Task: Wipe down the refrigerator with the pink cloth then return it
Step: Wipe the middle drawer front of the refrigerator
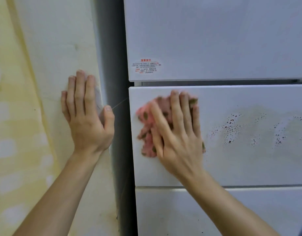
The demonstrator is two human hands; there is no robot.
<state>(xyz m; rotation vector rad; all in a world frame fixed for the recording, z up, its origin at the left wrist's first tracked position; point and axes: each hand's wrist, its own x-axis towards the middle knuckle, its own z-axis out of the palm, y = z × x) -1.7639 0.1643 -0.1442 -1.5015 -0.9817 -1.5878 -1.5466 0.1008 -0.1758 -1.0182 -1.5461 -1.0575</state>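
Both forearms reach up: left grip (88, 116) flat, fingers straight, together; right grip (177, 132) flat, fingers spread, motion-blurred.

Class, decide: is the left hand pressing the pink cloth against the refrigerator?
No, the right hand presses the pink cloth on the refrigerator, while the left hand rests flat on the wall beside it.

1. A clear oval sticker (146, 66) sat at the lower left corner of the white refrigerator's upper door (215, 40); its red heading read "温馨提示".
2. The small red and grey lines beneath it were too fine to read.
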